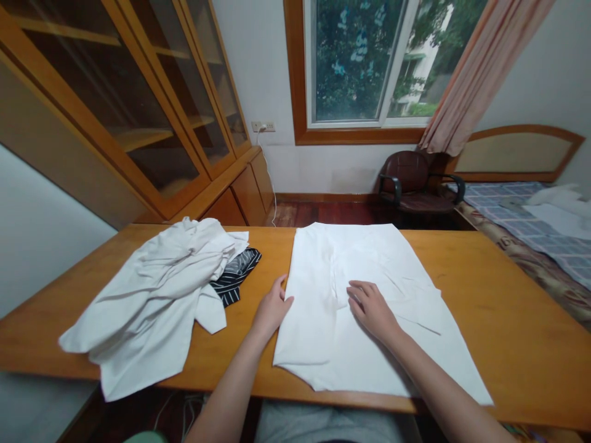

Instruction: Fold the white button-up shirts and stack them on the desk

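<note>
A white shirt lies spread on the wooden table in front of me, its left side folded inward in a long strip. At that folded left edge is my left hand, its thumb over the cloth and its fingers curled at the edge, partly hidden. My right hand rests flat on the middle of the shirt, fingers stretched out and holding nothing. Small creases run through the cloth to the right of it.
On the table, a crumpled white garment lies at the left, partly over a black-and-white striped cloth. Beyond stand a glass-door cabinet, a brown armchair and a bed at the right.
</note>
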Motion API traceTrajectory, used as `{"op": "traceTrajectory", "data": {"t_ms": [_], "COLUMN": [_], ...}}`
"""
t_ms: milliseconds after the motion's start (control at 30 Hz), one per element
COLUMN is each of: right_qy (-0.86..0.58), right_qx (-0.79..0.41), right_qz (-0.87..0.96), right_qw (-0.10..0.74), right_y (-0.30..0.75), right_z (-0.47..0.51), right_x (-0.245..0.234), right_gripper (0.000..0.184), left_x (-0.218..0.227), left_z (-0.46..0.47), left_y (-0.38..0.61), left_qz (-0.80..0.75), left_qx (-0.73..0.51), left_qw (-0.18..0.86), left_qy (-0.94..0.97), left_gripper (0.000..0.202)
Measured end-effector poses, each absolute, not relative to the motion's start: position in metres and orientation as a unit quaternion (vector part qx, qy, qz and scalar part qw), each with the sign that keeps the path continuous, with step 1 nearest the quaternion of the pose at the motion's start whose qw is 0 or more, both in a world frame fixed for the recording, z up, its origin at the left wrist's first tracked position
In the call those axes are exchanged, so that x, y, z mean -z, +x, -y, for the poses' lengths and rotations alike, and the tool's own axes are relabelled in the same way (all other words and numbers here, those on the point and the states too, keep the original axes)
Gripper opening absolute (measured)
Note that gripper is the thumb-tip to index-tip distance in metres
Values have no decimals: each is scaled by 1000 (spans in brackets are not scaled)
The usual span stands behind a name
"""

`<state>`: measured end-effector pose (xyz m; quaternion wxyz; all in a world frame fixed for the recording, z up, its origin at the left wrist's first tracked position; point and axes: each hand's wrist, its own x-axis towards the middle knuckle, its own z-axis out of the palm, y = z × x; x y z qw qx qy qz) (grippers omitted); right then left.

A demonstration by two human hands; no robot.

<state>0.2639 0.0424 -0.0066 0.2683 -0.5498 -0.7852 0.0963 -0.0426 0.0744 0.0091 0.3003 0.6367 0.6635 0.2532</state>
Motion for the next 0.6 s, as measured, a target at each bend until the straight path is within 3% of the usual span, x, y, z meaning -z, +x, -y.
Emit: {"op": "traceTrajectory", "data": {"t_ms": [300,467,600], "right_qy": [-550,-506,-478], "right_qx": [-154,-195,-291], "right_qz": [739,758,749], "right_qw": [356,362,354], "right_y": [217,186,166], "right_z": [-59,-51,-49], "right_x": [1,-10,-17], "right_gripper": [12,10,12], "left_x": [-14,-19,-31], "left_z": [-68,-38,-19], "left_y": [-86,-108,-105], "left_qz": [-660,-662,-653], "left_qx": [-361,-252,-224], "left_qw": [335,378,340], "left_qy": [568,596,638], "left_gripper": [70,93,90]}}
